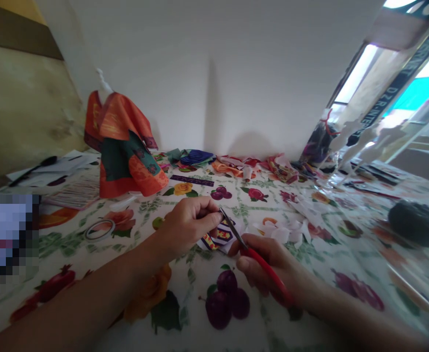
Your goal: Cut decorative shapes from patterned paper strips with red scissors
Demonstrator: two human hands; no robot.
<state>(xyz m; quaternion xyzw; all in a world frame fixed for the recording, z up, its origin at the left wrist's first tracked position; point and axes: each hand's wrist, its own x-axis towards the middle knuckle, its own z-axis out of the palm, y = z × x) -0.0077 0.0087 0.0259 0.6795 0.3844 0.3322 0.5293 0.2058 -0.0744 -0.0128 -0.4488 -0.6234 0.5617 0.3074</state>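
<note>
My left hand [188, 222] pinches a small patterned piece of fabric [219, 237] with purple, yellow and white print, held just above the table. Red-handled scissors [251, 249] are gripped in my right hand [269, 269], their blades reaching up to the fabric's top edge near my left fingertips. Both hands sit close together over the fruit-and-flower tablecloth [199, 288].
An orange and green fabric garment [126, 151] stands at the back left. Colourful fabric scraps [236, 166] line the wall. White cut pieces [287, 230] lie right of my hands. A tape roll [100, 230], papers with a black spoon [34, 168], and a dark object [417, 222] lie about.
</note>
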